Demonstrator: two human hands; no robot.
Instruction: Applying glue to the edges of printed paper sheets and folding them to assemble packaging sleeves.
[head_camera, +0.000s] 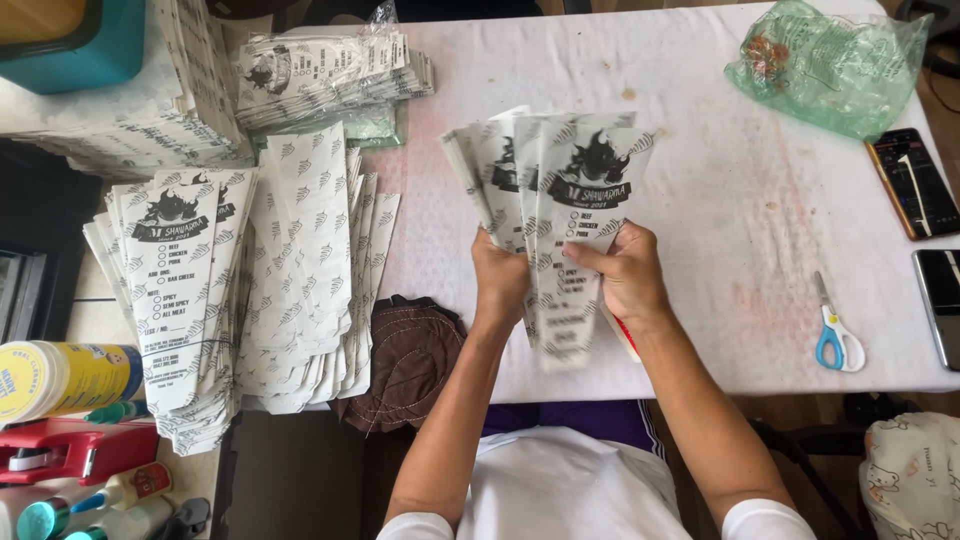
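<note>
White cloth-covered tabletop (720, 200). Fan of white printed paper sleeves (560, 190) above its near edge, pinched by left hand (500, 280) and right hand (625, 275). Crumpled green plastic bag (830, 65), far right corner, contents unclear.

White paper sleeves (560, 190) with black flame print and leaf-like marks fan out; the stacks (260, 270) alongside carry the same black-on-white pattern. The tablecloth (720, 200) shows white with faint pink stains. Blue-handled scissors (838, 340), a translucent green bag (830, 65), a brown stitched cap (410, 350), a yellow bottle (60, 378), a red tape dispenser (60, 450).
</note>
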